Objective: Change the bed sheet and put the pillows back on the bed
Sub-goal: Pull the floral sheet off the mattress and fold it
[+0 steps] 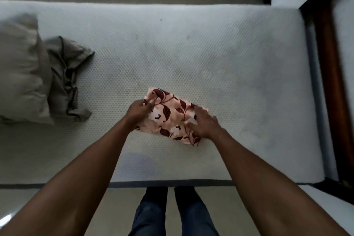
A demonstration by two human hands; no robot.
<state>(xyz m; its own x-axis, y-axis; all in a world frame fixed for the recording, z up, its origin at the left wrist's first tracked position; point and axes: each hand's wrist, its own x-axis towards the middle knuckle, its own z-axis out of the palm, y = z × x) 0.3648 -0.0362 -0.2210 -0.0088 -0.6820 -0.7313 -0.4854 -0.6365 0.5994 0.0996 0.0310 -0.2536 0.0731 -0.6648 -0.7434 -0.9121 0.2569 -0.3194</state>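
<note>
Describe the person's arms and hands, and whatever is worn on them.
The left arm and right arm are bare along all that shows, with no sleeves in view. The left hand and right hand wear no gloves. No watch, bracelet or ring can be made out, though the picture is slightly blurred. Dark blue trousers show below.

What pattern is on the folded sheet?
The sheet is pink with dark red leaves; head view.
</note>
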